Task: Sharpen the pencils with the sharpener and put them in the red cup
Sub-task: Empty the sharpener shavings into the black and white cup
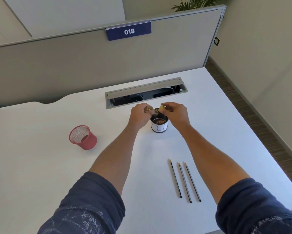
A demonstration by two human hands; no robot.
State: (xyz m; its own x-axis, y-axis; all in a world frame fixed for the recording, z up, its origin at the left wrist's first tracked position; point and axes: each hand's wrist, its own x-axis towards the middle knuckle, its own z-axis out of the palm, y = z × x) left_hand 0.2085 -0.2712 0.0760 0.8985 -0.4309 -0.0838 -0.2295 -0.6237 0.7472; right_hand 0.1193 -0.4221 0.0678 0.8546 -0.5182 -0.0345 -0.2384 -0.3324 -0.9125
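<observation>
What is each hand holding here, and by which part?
Left hand grips a clear sharpener container by its left end; right hand pinches a small yellow piece, both above the shavings pot.

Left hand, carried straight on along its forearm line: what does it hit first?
Likely the open cable tray just beyond the left hand, then the grey partition. Depth is unclear; it may pass above the tray.

Office workstation indicated: white desk (209,115) backed by grey partition (74,65), numbered sign "018" (128,31), cable hatch (146,92) recessed.
</observation>
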